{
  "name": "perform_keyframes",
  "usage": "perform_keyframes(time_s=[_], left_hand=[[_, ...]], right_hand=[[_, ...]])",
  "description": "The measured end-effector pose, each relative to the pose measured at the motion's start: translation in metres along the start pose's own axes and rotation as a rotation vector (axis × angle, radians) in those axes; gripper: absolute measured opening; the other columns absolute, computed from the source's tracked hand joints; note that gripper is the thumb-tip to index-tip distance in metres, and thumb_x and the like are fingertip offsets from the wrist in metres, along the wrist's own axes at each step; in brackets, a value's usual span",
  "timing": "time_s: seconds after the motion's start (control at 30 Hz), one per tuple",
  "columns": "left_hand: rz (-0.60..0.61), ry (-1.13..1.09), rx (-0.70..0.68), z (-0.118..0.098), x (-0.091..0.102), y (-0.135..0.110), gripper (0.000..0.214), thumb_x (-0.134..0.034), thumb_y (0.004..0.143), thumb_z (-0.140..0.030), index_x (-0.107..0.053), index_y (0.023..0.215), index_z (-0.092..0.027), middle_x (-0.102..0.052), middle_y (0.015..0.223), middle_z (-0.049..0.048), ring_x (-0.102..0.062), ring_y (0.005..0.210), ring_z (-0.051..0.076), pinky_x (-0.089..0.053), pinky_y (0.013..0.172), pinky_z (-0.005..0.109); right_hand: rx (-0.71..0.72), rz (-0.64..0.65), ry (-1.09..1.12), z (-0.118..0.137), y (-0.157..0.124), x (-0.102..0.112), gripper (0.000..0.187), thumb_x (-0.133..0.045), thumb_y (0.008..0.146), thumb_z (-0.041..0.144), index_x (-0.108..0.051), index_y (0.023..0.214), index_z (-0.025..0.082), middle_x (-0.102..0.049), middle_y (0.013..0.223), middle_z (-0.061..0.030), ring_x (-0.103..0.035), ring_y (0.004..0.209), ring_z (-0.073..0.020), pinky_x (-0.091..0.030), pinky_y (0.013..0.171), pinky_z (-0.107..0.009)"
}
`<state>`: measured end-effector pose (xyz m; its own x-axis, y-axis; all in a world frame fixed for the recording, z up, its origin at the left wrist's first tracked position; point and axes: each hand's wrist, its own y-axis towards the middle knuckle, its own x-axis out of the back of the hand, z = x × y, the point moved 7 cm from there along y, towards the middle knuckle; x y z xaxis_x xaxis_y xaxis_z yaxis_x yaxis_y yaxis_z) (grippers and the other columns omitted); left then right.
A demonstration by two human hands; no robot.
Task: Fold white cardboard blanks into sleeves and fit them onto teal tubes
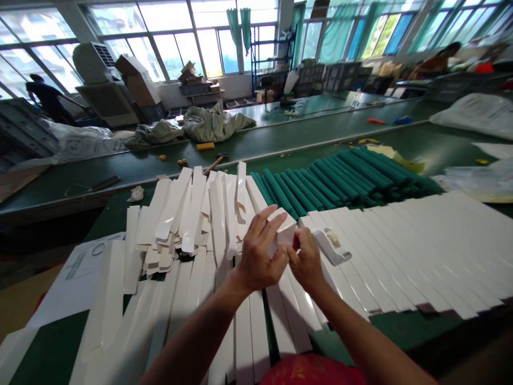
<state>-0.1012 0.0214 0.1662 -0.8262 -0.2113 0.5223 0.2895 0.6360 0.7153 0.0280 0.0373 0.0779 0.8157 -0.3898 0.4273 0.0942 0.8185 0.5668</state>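
Before me, my left hand is wrapped round the end of a white cardboard box. The fingers of my right hand pinch at the near edge of that same box; whether a flap or tape is between them is hidden. To the right of my right hand, a small white tape dispenser rests on a row of flat white boxes. Left of my hands lie heaped white boxes, some with open end flaps. More long white boxes lie beneath my forearms.
Behind the box row lies a stack of dark green rods. A printed sheet is at the left. Across a green workbench are crumpled sacks, an orange block and a plastic bag. Two people are in the background.
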Motion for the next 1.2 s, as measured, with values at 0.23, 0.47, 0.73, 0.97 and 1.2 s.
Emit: perform_keyframes(time_s=[0.23,0.47,0.73,0.97,1.2], left_hand=[[-0.048,0.016,0.045,0.016,-0.007,0.002,0.058,-0.055,0.090,-0.031,-0.037,0.142,-0.014,-0.037,0.147,0.0207,-0.041,0.136,0.031,-0.047,0.104,0.049],[-0.095,0.050,0.383,0.088,-0.014,-0.035,0.064,-0.059,0.089,-0.034,-0.033,0.145,-0.020,-0.036,0.146,0.0189,-0.055,0.121,0.027,-0.059,0.086,0.041],[0.138,0.492,0.497,0.142,-0.042,-0.090,0.059,-0.061,0.084,-0.021,-0.040,0.138,-0.009,-0.041,0.142,0.0239,-0.042,0.134,0.036,-0.045,0.104,0.053],[0.551,0.593,0.132,0.147,-0.110,-0.094,0.049,-0.063,0.086,-0.032,-0.050,0.133,-0.026,-0.049,0.144,0.0064,-0.036,0.139,0.032,-0.025,0.115,0.059],[0.577,0.740,0.151,0.189,-0.076,-0.081,0.052,-0.055,0.091,-0.035,-0.042,0.142,-0.032,-0.052,0.140,0.0089,-0.043,0.130,0.038,-0.020,0.109,0.070]], right_hand=[[0.196,0.031,-0.419,-0.010,-0.026,-0.029,0.045,-0.041,0.093,0.041,-0.046,0.118,0.004,-0.061,0.097,-0.0217,-0.061,0.087,-0.0291,-0.051,0.068,-0.039],[-0.168,0.517,-0.830,-0.088,-0.039,-0.005,0.060,-0.050,0.089,0.042,-0.043,0.127,-0.003,-0.065,0.086,-0.0202,-0.064,0.073,-0.0297,-0.049,0.060,-0.037],[0.084,0.415,-1.032,-0.119,-0.053,-0.006,0.041,-0.042,0.089,0.014,-0.054,0.127,0.008,-0.053,0.127,-0.0246,-0.052,0.105,-0.0372,-0.045,0.079,-0.052],[-0.187,0.490,-0.520,-0.114,0.001,-0.097,0.057,-0.050,0.080,0.014,-0.043,0.135,-0.002,-0.046,0.138,-0.0287,-0.042,0.129,-0.0327,-0.040,0.101,-0.042],[-0.301,0.601,-0.412,-0.118,0.043,-0.140,0.016,-0.051,0.079,0.015,-0.065,0.071,0.013,-0.067,0.068,-0.0064,-0.060,0.066,-0.0159,-0.037,0.061,-0.023]])
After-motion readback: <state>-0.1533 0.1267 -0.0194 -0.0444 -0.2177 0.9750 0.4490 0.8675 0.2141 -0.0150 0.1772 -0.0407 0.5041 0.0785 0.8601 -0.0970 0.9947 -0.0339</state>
